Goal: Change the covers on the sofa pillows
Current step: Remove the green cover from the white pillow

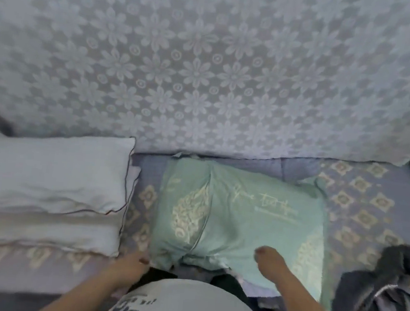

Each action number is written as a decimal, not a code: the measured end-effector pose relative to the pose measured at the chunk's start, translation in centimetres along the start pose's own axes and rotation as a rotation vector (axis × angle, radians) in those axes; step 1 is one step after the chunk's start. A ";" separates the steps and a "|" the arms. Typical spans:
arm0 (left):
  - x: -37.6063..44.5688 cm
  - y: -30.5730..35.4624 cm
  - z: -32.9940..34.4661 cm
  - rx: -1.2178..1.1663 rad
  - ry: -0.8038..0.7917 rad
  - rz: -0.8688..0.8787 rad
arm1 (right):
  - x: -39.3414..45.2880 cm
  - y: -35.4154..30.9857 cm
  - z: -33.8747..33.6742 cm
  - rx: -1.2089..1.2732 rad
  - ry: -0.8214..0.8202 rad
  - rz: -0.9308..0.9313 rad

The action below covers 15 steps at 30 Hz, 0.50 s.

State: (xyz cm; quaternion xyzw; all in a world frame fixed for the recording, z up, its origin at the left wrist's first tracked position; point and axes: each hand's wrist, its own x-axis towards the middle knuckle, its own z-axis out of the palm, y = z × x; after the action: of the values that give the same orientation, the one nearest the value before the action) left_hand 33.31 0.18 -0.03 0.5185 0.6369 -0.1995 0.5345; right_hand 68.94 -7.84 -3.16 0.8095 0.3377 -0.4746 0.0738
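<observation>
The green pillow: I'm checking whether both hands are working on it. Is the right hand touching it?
Touching. The head view shows the right hand resting flat on the green pillow, with no gap visible beneath the fingers.

Sofa close-up, soft bluish light, slight blur.
Backrest [207,67] draped in pale lace throw with repeating flower pattern, fills the upper view. Seat cover [360,195] lavender with beige diamond motifs. Dark crumpled cloth [381,292] lies on the seat at right edge.
</observation>
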 end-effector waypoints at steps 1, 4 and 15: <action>-0.6 -0.6 0.1 0.012 0.012 -0.036 | 1.2 -2.2 0.5 -0.074 -0.021 -0.111; -1.3 -2.9 1.1 -0.094 0.140 -0.156 | 4.0 -7.7 2.8 -0.244 -0.069 -0.397; -5.1 -2.2 4.6 -0.348 0.167 -0.074 | 7.4 -14.9 1.3 -1.106 0.062 -0.442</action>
State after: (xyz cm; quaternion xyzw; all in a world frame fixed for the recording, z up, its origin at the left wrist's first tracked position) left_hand 32.98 -6.69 2.18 0.4094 0.7226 -0.0622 0.5536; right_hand 61.22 6.50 -6.94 0.5749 0.6973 -0.2084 0.3739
